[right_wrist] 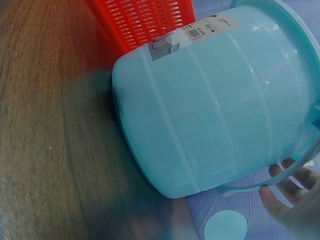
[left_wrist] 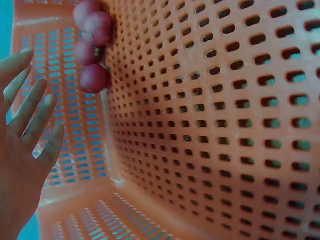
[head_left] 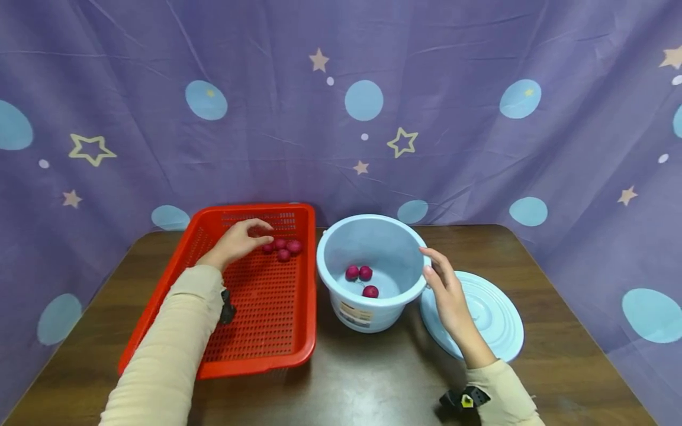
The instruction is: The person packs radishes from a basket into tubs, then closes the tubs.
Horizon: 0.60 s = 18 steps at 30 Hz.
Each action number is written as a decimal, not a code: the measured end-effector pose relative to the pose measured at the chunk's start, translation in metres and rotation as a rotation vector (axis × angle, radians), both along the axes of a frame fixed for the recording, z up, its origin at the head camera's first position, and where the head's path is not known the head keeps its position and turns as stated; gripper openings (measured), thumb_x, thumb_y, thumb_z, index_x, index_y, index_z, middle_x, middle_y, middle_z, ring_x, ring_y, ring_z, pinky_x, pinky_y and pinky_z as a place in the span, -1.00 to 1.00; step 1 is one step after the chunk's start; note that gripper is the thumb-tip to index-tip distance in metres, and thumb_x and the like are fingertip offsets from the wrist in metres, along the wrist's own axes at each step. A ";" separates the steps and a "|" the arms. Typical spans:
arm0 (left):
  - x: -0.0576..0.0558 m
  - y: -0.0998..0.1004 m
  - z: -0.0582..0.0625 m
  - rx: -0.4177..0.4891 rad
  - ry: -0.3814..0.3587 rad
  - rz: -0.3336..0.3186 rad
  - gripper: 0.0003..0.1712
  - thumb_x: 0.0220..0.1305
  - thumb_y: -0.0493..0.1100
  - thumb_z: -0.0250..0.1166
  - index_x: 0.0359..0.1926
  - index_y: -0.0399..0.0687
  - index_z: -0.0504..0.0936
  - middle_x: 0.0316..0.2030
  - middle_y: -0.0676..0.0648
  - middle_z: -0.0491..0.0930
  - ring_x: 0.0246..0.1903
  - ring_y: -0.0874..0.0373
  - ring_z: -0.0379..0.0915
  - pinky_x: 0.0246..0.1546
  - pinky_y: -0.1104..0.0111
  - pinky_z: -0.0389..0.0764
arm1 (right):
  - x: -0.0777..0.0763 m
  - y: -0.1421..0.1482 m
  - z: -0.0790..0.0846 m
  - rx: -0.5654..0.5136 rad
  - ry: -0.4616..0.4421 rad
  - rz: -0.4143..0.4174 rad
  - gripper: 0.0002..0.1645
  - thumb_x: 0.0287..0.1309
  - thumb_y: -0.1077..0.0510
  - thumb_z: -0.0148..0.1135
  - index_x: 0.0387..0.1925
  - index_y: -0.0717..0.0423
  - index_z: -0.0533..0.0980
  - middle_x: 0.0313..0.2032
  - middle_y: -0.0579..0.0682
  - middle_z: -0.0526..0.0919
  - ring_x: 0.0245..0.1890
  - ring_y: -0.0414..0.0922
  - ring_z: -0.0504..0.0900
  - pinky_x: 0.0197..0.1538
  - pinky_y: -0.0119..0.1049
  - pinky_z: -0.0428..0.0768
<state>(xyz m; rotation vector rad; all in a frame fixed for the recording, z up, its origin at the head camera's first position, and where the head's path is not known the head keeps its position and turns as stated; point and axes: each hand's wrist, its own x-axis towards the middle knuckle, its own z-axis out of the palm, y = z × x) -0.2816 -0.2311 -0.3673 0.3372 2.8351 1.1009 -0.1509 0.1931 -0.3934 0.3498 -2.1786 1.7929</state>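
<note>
My left hand (head_left: 240, 241) hangs inside the red basket (head_left: 309, 331), fingers reaching toward several round dark-pink fruits (head_left: 284, 255) grouped at its far right. The left wrist view shows that hand (left_wrist: 30, 125) with loosely spread fingers, apart from the fruits (left_wrist: 95, 78). In the light-blue bucket (head_left: 373, 322) lie three similar fruits (head_left: 370, 291). My right hand (head_left: 450, 296) is at the bucket's right rim, its fingers relaxed. In the right wrist view, the bucket's handle (right_wrist: 240, 189) crosses in front of the right hand's fingers (right_wrist: 287, 187); how firmly they touch is unclear.
A round light-blue lid (head_left: 498, 313) lies on the wooden table (head_left: 341, 378), right of the bucket and partly under the right forearm. The basket stands close to the bucket's left. Behind the table hangs a purple curtain (head_left: 277, 136) with stars and dots.
</note>
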 end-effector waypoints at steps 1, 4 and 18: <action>-0.001 -0.002 -0.002 0.008 -0.009 0.008 -0.54 0.39 -0.09 0.26 0.21 -0.21 0.51 0.22 -0.30 0.45 0.15 -0.22 0.38 0.11 -0.06 0.39 | 0.000 0.000 0.000 -0.001 -0.001 0.003 -0.55 0.50 0.19 -0.08 0.33 0.19 0.34 0.26 0.16 0.43 0.03 -0.24 0.43 -0.02 -0.43 0.40; -0.002 -0.006 -0.010 0.028 -0.021 0.023 -0.54 0.39 -0.12 0.25 0.21 -0.26 0.50 0.22 -0.34 0.44 0.13 -0.24 0.40 0.10 -0.05 0.40 | 0.000 -0.001 -0.002 -0.006 -0.006 0.009 -0.55 0.50 0.19 -0.08 0.33 0.20 0.33 0.26 0.17 0.42 0.03 -0.24 0.43 -0.02 -0.43 0.40; -0.008 -0.004 -0.032 -0.022 -0.052 0.072 -0.54 0.37 -0.10 0.25 0.21 -0.20 0.50 0.14 -0.36 0.49 0.10 -0.27 0.41 0.06 -0.08 0.40 | -0.001 0.000 -0.001 0.007 0.005 0.005 -0.56 0.51 0.18 -0.09 0.33 0.17 0.34 0.28 0.14 0.41 0.02 -0.21 0.42 -0.04 -0.41 0.41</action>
